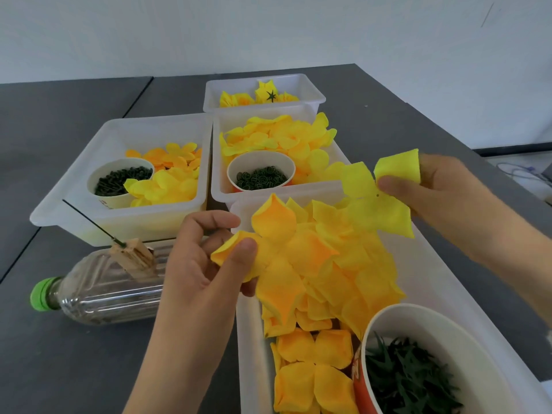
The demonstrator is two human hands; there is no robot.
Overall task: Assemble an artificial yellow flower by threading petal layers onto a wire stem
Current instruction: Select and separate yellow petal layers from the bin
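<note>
A: What is listed at the left of the desk [74,369]?

B: A clear plastic bottle [101,294] with a green cap [41,294] is laid on its side. A wooden block [134,256] is seen against the bottle's upper side, and a thin dark wire stem [89,221] is stuck in it, slanted up to the left. Behind it, a white tray [59,210] is recorded, holding orange and yellow petals and a paper cup [103,198] of small dark green parts.

A: And the hands?

B: The left hand [203,264] is entered as holding an orange-yellow petal layer [277,252], one petal pinched between thumb and fingers. The right hand [442,189] is entered as pinching a lighter yellow petal layer [379,195] near its small centre hole, held in the air above the near tray [433,264].

A: What is noted in the middle and at the right?

B: A middle tray [218,180] is filled with yellow petals, with a cup of green rings [260,174] set in it. A far tray [310,88] is listed behind it, containing a few yellow flower pieces, one with a green star-shaped part. The near tray is heaped with loose orange-yellow petal layers, and a large paper cup [385,324] of dark green leafy pieces is stood at its near right end.
</note>
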